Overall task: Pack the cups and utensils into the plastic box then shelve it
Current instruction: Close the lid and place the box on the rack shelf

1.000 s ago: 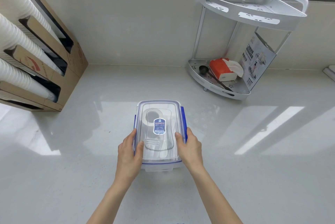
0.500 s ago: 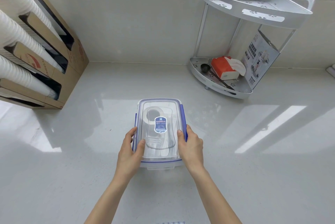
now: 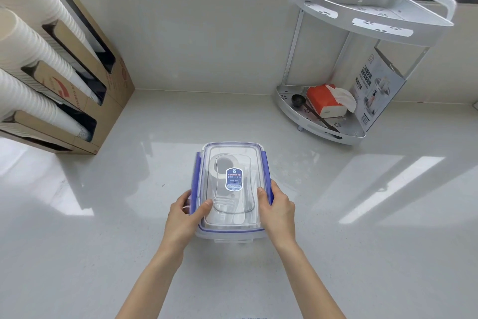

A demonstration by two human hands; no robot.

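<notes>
counter point(image 3: 362, 241): big, pale and shiny. The box could slide on it if pushed.
shelf rack point(image 3: 357, 42): at 2 o'clock from the box, well apart. Its bottom tray looks crowded, so the box may not fit there.
plastic box point(image 3: 231, 189): sits on the counter, lid on, cups and utensils inside.
side clips point(image 3: 265, 171): if one is not snapped, the lid could pop off when lifted.
left hand point(image 3: 185, 218): wrapped on the box's left side, thumb on the lid.
right hand point(image 3: 278, 211): wrapped on the right side.

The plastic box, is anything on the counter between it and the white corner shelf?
Nothing visible. The counter between the plastic box, held by the left hand and right hand, and the corner shelf is bare. Its top tier looks empty; a tissue pack sits below.
</notes>
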